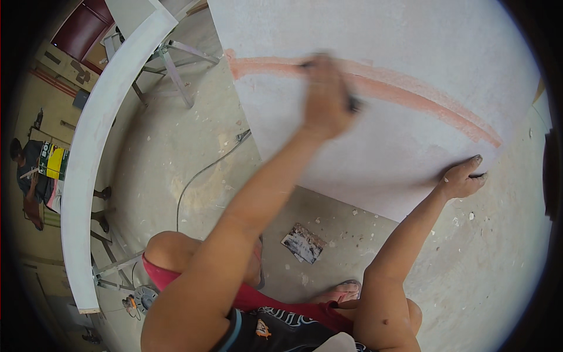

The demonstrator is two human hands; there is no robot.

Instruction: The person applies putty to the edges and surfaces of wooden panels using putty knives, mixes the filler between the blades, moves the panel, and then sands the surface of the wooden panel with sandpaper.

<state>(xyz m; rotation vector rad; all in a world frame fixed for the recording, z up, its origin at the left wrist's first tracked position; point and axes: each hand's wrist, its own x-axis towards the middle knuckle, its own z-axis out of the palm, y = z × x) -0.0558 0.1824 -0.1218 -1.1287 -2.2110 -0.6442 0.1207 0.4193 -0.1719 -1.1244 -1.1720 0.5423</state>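
Note:
A large white panel [352, 158] with a curved band of reddish-orange filler [404, 100] across it tilts up in front of me. My left hand [328, 100], smeared by motion, is closed around a dark, flat block on the band; its exact kind cannot be made out. At the panel's lower right edge, my right hand [463, 179] grips the border, thumb and fingers parted around it. Dark smudges mark its fingertips.
A long curved white strip [82, 164] rests on metal trestles [176, 73] at left. A cable [187, 188] crosses the stained floor. A small dark-and-white scrap [303, 243] lies between my feet and the panel. Beyond the strip is another person [35, 176].

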